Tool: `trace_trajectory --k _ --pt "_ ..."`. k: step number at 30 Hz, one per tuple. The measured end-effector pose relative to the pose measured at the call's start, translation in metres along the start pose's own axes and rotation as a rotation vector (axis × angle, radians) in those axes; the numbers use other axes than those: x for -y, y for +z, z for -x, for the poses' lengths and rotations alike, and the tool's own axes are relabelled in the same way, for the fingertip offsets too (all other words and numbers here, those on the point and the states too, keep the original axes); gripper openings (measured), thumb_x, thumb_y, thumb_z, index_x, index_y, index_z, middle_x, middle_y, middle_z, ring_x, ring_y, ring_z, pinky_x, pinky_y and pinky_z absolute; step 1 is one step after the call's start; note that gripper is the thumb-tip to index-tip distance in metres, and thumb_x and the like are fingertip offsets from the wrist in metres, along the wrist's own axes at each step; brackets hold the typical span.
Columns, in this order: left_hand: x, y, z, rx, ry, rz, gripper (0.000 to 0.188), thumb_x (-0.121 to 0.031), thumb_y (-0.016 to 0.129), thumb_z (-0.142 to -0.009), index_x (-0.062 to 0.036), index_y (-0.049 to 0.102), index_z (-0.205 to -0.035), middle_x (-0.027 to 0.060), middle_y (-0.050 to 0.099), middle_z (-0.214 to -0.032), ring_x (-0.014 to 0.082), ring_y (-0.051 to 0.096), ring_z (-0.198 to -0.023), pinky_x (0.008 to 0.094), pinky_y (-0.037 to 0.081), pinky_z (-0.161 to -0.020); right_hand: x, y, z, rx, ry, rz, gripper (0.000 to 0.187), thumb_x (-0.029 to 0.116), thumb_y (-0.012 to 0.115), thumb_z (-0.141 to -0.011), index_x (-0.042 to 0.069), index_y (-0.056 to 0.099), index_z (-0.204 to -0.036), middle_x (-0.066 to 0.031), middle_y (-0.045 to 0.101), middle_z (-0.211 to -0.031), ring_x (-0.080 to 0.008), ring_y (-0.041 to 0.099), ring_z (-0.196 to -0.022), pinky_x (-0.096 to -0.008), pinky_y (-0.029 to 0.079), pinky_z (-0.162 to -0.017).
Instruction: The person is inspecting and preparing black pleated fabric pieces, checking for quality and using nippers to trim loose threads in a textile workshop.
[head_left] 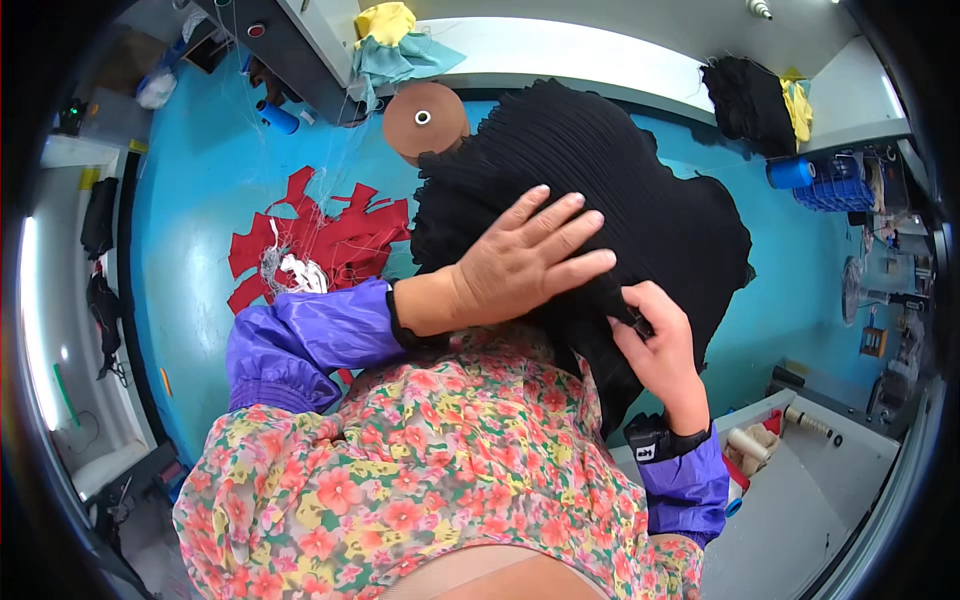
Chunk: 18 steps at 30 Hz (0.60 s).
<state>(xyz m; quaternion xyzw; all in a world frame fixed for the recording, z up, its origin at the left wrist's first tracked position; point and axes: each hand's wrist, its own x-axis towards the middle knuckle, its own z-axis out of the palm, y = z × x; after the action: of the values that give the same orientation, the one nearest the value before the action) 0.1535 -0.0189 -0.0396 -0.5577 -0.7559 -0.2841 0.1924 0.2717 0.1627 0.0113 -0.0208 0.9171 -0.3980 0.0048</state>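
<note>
A large piece of black pleated fabric (660, 190) spreads over the blue table and hangs down toward my lap. My left hand (520, 255) lies flat on its near left part, fingers stretched out and pointing right. At the fabric's near edge my right hand (655, 335) is closed, pinching a gathered bit of the cloth between thumb and fingers. Both forearms wear purple sleeve covers with black cuffs. What lies beneath the spread fabric is hidden.
Red cut fabric pieces (345, 240) with loose threads and a white bundle lie left. Behind them stands a brown tape roll (425, 120). Blue thread cones (278, 118) sit farther back. A white drawer (800, 470) with spools is at lower right. A blue basket (835, 185) hangs right.
</note>
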Motion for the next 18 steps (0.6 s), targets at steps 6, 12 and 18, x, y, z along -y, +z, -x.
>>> trace_trajectory --k 6,12,18 --pt "0.059 -0.032 0.013 0.272 -0.218 -0.005 0.049 0.004 0.061 -0.051 -0.0085 0.054 -0.098 0.0093 0.052 -0.091 0.029 0.051 -0.096 0.045 0.034 -0.096 0.0 0.003 0.0 0.062 -0.042 0.055 0.036 -0.004 0.061 -0.063 0.004 0.058 -0.098 -0.0096 0.052 -0.079 -0.0262 0.056 -0.068 -0.0318 0.044 -0.058" --pt "0.062 -0.068 0.05 0.41 -0.235 0.153 0.039 0.005 0.062 -0.048 -0.0056 0.048 -0.083 0.0108 0.047 -0.082 0.0319 0.05 -0.082 0.0394 0.041 -0.069 0.005 0.002 -0.007 0.13 -0.102 0.18 0.044 -0.002 0.062 -0.059 0.008 0.06 -0.102 -0.008 0.048 -0.075 -0.0252 0.054 -0.065 -0.0337 0.044 -0.056" --pt "0.054 -0.061 0.074 0.231 -0.234 0.099 0.042 0.006 0.063 -0.046 -0.0064 0.048 -0.084 0.0102 0.05 -0.094 0.0324 0.051 -0.09 0.0396 0.042 -0.074 0.005 0.004 -0.004 0.133 -0.207 0.222 0.045 -0.003 0.064 -0.057 0.01 0.061 -0.1 -0.0065 0.048 -0.075 -0.024 0.054 -0.063 -0.0341 0.044 -0.055"
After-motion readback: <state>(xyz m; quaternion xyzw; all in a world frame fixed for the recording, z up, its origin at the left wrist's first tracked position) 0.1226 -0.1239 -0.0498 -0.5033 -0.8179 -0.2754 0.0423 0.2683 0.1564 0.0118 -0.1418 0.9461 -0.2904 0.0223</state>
